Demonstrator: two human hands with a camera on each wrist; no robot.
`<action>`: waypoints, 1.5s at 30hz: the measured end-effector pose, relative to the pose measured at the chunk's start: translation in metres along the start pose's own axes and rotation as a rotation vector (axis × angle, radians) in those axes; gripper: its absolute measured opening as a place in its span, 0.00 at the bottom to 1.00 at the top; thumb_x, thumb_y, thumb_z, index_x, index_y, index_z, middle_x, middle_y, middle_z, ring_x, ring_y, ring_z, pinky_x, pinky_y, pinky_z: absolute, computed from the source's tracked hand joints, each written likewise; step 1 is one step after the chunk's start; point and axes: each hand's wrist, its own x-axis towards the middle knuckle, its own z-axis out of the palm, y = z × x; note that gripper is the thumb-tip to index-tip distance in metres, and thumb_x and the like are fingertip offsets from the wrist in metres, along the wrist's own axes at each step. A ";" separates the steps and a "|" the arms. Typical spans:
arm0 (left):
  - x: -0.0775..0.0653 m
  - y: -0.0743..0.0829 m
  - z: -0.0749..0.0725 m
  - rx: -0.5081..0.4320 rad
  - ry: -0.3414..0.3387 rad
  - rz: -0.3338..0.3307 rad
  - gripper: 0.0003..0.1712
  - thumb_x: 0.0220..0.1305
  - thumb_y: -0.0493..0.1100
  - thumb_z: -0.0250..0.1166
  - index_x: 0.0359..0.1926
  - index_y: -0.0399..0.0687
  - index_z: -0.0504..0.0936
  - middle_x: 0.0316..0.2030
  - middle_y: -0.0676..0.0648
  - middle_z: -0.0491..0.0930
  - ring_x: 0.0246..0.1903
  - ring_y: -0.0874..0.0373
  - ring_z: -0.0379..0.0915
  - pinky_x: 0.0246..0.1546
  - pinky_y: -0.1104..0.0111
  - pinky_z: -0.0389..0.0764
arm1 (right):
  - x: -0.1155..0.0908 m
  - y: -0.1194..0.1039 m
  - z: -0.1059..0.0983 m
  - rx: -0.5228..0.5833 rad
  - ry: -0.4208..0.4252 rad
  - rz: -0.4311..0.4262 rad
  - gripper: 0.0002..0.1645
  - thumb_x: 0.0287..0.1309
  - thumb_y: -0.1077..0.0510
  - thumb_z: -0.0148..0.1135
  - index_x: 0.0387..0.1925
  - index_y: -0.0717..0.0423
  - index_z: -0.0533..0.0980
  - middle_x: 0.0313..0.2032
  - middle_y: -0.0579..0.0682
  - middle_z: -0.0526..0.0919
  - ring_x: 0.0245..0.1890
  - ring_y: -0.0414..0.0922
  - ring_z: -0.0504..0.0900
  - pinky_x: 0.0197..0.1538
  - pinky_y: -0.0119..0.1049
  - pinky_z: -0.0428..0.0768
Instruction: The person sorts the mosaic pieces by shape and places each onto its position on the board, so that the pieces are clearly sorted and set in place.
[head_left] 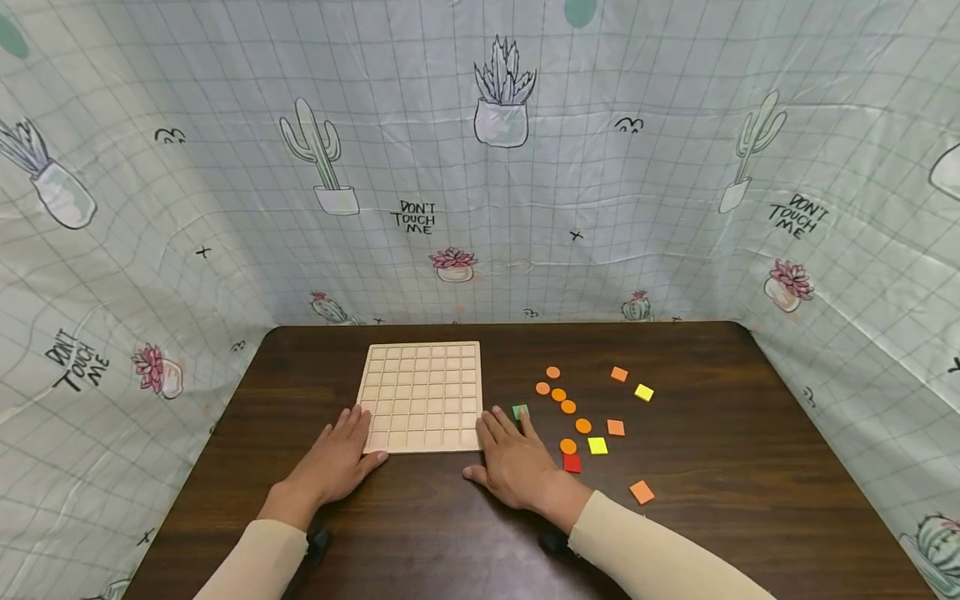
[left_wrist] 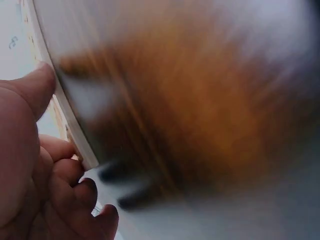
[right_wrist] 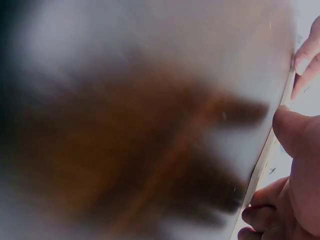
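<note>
A square pale wooden board [head_left: 423,398], divided into a grid of small cells, lies flat on the table. My left hand [head_left: 341,454] rests at its near-left corner, fingers along the left edge and thumb at the front edge. In the left wrist view the thumb tip [left_wrist: 46,75] is right at the board's edge [left_wrist: 75,127]. My right hand [head_left: 517,467] lies at the near-right corner, fingertips against the right edge. Its thumb [right_wrist: 287,125] is close to the front edge. A green square tile [head_left: 520,411] shows just beyond a right fingertip, partly covered.
Right of the board, several orange discs [head_left: 568,407] lie scattered on the dark wooden table [head_left: 697,433]. Among them are orange square tiles [head_left: 616,427], yellow square tiles [head_left: 597,446] and a red tile [head_left: 572,463]. A printed cloth [head_left: 570,275] hangs around the table.
</note>
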 end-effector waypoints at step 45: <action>-0.074 0.053 0.021 -0.144 0.022 -0.013 0.31 0.77 0.45 0.64 0.73 0.31 0.73 0.74 0.33 0.70 0.76 0.37 0.63 0.77 0.39 0.62 | -0.114 0.009 0.013 0.091 0.062 -0.105 0.52 0.72 0.26 0.53 0.77 0.62 0.67 0.77 0.57 0.69 0.79 0.55 0.65 0.78 0.61 0.64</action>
